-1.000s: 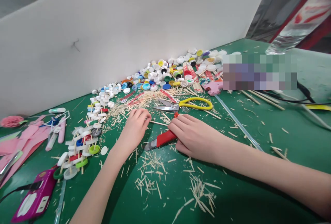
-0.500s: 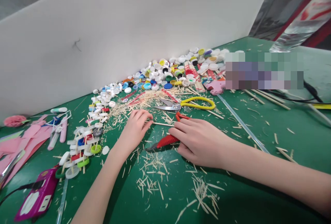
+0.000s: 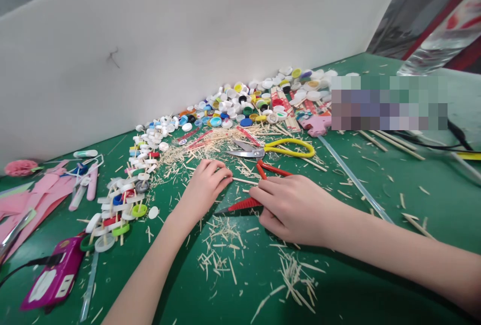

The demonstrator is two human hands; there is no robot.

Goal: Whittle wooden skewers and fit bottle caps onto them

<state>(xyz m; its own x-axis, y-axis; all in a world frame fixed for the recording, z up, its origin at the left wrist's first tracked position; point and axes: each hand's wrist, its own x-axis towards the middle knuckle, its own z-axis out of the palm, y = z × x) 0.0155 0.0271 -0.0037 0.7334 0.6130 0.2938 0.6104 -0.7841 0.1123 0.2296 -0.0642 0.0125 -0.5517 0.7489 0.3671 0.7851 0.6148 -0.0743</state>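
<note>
We've rolled the red utility knife (image 3: 245, 205) edge-on in our right hand's (image 3: 291, 210) closed fingers, perhaps pausing any cut; at its twelve o'clock, our left hand (image 3: 208, 187) pinches the thin wooden stick (image 3: 245, 181).

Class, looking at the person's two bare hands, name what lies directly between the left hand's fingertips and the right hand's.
A thin, straight, pale wooden stick spans from the left hand to the right hand, shown in the head view.

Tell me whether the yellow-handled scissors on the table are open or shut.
Partly open: the yellow-handled scissors lie with their two blade tips apart, leaving a narrow wedge of space between the blades.
</note>
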